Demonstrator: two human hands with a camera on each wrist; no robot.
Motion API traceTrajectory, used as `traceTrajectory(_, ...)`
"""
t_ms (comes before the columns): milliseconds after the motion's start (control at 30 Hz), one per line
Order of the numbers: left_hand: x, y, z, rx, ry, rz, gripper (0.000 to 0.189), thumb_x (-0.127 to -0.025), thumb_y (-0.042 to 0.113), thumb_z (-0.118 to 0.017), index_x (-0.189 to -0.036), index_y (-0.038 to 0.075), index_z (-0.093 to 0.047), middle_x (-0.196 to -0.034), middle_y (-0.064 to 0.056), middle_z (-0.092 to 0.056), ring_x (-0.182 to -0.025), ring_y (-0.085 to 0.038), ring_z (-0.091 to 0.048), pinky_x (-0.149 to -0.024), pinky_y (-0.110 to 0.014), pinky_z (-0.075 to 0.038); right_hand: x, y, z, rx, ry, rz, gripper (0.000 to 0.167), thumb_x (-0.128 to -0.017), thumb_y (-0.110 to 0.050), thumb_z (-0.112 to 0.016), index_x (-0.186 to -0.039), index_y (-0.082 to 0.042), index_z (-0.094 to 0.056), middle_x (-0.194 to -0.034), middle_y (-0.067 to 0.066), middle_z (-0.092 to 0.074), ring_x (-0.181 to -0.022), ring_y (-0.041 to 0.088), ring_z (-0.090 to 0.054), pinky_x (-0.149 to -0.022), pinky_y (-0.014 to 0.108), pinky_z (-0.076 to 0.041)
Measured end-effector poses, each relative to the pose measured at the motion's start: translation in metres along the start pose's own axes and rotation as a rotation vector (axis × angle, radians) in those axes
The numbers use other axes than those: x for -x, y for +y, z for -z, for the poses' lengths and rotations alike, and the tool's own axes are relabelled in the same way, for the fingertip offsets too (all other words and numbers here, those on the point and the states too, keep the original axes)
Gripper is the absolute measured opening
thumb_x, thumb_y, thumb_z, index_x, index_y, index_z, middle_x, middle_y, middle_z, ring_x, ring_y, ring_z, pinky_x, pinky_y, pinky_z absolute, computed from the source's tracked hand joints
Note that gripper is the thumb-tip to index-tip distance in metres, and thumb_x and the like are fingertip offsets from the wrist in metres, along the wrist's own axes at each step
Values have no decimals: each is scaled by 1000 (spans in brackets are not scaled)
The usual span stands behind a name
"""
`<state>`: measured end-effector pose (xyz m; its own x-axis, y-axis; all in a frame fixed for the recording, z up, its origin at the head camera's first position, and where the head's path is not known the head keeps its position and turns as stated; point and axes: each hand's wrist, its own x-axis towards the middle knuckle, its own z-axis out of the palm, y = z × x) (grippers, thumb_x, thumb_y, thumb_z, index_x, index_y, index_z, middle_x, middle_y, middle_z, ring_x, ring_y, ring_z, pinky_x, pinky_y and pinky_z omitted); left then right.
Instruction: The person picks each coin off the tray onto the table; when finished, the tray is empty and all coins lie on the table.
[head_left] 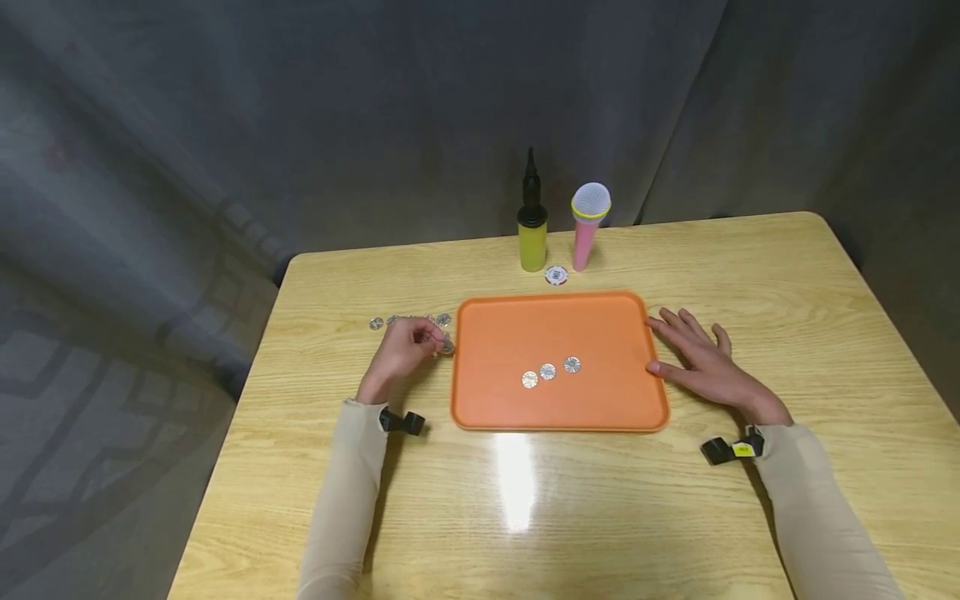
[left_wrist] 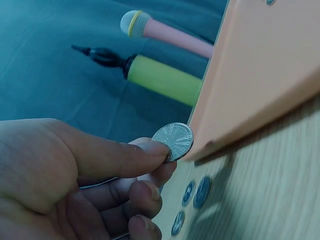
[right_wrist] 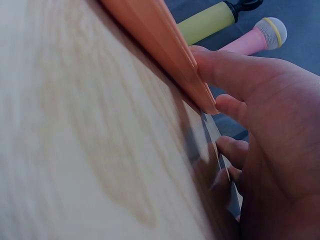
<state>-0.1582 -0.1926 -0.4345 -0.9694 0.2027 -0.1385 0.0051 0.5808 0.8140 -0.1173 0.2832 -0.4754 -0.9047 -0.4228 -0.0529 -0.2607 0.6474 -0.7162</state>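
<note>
Between thumb and fingers, my left hand [head_left: 401, 350] pinches a silver coin [left_wrist: 176, 139], held up near the left edge of the orange tray [head_left: 495, 333]. Several more coins [left_wrist: 202, 192] lie on the table below that hand, partly hidden by it in the head view. Inside the tray, three coins sit in a slanting row, among them a middle coin [head_left: 548, 372]. At the tray's right side, my right hand [head_left: 705, 367] rests with fingers spread, thumb and forefinger touching the rim.
Behind the tray stand a yellow-green hand pump [head_left: 532, 242] with a black top and a pink toy microphone [head_left: 585, 237]. A white poker chip [head_left: 557, 275] lies in front of them. The wooden table [head_left: 600, 508] ends at a dark curtain [head_left: 420, 125].
</note>
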Motion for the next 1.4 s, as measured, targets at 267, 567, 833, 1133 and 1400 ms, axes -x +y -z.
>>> traceTrajectory(267,4,-16,15,30,31,31,13,-88,-13,-60,-94,-9,-70,-92,-24,-69,-70,-13,-57,-61,-19,-49,0,1,-1,4,5,8,75,-97,-28,-63,-159,-13,-25,-166,27,-12,-155,47,5,-111,73,18)
traceTrajectory(567,4,-29,24,31,64,86,13,-89,-12,-59,-97,-9,-69,-94,-25,-70,-73,-15,-58,-61,-20,-49,0,1,-1,6,6,6,75,-97,-28,-63,-159,-14,-25,-166,26,-12,-155,47,5,-111,73,18)
traceTrajectory(833,0,-38,18,39,112,118,10,-87,-11,-63,-94,-9,-69,-91,-22,-69,-70,-10,-55,-60,-16,-46,0,2,-1,2,3,10,75,-97,-28,-63,-160,-15,-25,-167,25,-12,-155,46,5,-111,72,18)
traceTrajectory(1133,-7,-37,4,-57,219,55,6,-86,-8,-66,-90,-7,-70,-86,-22,-69,-71,-14,-54,-64,-19,-43,1,2,0,6,4,5,75,-97,-28,-63,-160,-16,-25,-167,25,-12,-155,46,5,-111,72,18)
traceTrajectory(1400,-8,-36,-3,-119,246,36,10,-85,-5,-72,-94,-6,-70,-87,-20,-68,-75,-20,-55,-68,-24,-43,1,1,0,1,-1,2,75,-97,-28,-63,-160,-16,-24,-167,25,-11,-156,45,6,-111,72,19)
